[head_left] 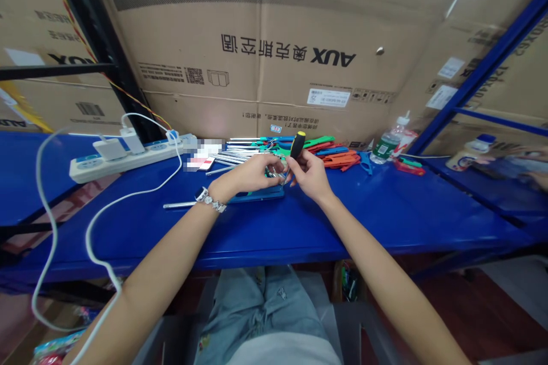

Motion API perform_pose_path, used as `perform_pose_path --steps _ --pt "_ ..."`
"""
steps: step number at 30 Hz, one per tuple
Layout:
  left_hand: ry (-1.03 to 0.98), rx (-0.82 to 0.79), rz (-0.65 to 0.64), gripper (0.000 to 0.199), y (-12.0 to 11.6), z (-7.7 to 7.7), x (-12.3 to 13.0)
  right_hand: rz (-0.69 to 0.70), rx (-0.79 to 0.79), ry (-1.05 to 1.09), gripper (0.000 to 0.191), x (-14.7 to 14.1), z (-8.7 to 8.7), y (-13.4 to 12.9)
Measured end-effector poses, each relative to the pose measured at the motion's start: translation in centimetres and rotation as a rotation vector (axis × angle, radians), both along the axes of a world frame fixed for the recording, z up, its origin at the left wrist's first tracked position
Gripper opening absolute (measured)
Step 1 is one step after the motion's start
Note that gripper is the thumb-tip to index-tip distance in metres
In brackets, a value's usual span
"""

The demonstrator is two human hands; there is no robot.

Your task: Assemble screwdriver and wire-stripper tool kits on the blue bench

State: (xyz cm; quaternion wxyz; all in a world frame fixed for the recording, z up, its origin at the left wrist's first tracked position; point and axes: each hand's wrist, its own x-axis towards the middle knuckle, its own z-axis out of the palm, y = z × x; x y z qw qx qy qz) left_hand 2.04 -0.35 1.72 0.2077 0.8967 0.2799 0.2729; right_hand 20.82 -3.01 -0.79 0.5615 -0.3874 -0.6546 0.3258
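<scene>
My right hand (311, 175) is closed around a screwdriver (297, 144) with a black and yellow handle. The handle points up and the shaft runs down between my hands. Close beside it, the fingers of my left hand (257, 173) are curled together at the screwdriver's lower end; what they pinch is too small and covered to make out. Beneath my left hand lies a blue plastic piece (261, 196), with a metal rod (180, 205) reaching out to the left. Just behind my hands is a pile of metal rods (231, 157) with green plastic parts.
Orange plastic pieces (342, 159) lie right of my hands, near a clear bottle (387, 142). A white power strip (128, 159) with plugged chargers stands at the left, its white cable (92, 228) looping over the blue table (377, 222). Large cardboard boxes (192, 23) rise behind. Another person's blurred hand (537, 165) is at far right.
</scene>
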Motion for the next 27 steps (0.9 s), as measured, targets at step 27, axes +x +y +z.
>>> perform_pose_path --steps 27 --pt "-0.054 -0.352 0.116 0.027 -0.4 -4.5 -0.4 -0.021 0.074 -0.123 0.036 -0.1 -1.1 0.3"
